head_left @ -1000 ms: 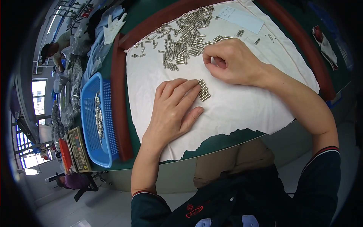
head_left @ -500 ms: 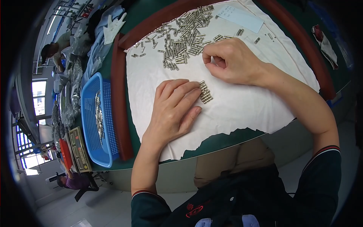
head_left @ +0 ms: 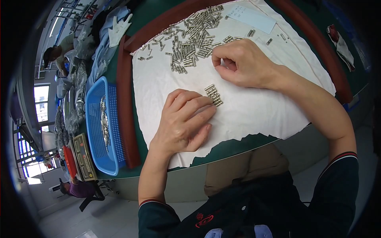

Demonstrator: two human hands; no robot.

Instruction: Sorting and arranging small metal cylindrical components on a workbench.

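A short row of small silvery metal pins [head_left: 213, 94] lies side by side on the white cloth [head_left: 254, 113]. My left hand [head_left: 186, 117] rests at its near left end, fingertips touching the pins, thumb apart from the bent fingers, nothing visibly held. Farther right, my right hand [head_left: 244, 63] hovers with thumb and index finger curled together in a pinch; whatever is between the tips is hidden. Beyond both hands, a large loose pile of similar metal pins [head_left: 192, 41] spreads over the cloth, its right edge close to my right fingers.
A reddish-brown wooden frame [head_left: 129, 103] borders the cloth. On the left stand a blue plastic basket [head_left: 115, 158] holding metal parts and a box-shaped device [head_left: 82, 154]. A pale blue paper slip [head_left: 254, 20] lies at the back; a white glove [head_left: 119, 29] sits beyond the frame.
My left hand has slid slightly toward me along the row, uncovering more pins at its far end. My right hand has hardly moved.
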